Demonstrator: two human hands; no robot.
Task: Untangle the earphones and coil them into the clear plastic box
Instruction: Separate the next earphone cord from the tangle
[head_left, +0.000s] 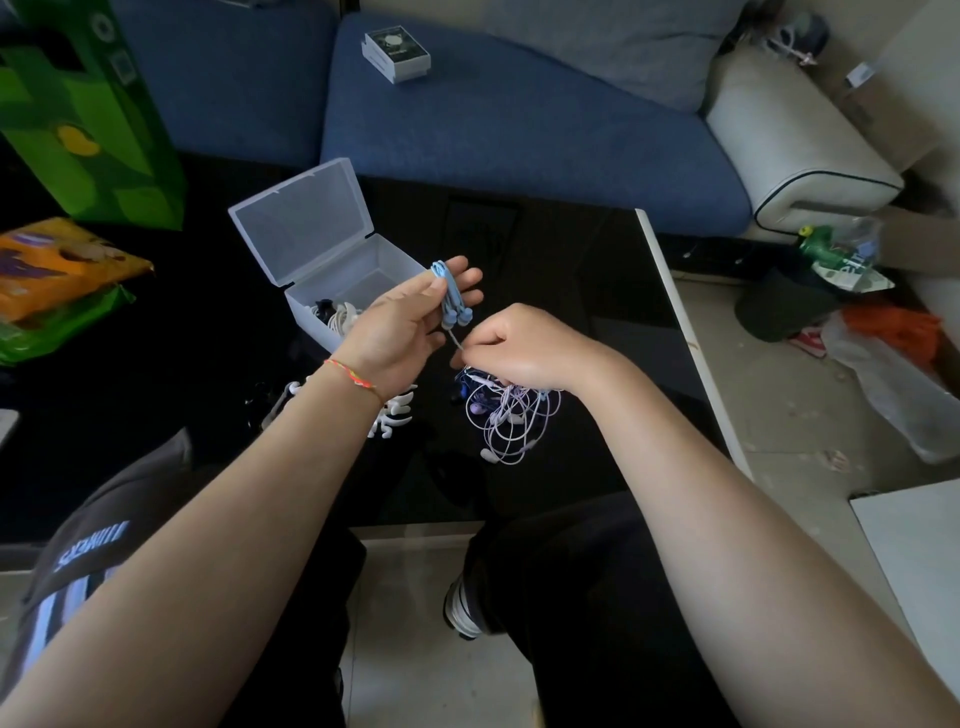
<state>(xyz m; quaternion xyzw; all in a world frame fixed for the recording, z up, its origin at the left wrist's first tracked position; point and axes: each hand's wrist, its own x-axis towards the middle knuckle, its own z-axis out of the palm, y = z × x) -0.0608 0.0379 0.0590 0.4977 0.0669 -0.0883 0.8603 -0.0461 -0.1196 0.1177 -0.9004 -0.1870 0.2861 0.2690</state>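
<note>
Left hand (410, 317): holds the blue earphones (451, 296), coiled in a long loop across straightened fingers, thumb pressing the bundle; earbuds hang at the lower end.
Coil axis: runs along the fingers, pointing away from the person.
Right hand (519, 345): fingers curled, pinching the free cord tail (455, 340) just below the coil.
Clear plastic box (363, 270): lid open, on the dark table (571, 270); white and dark earphones already inside.
Key relation: box lies just left of and beyond the coil; left hand is nearer.
Remaining tangle (511, 415): pale purple cords, under the right wrist.
</note>
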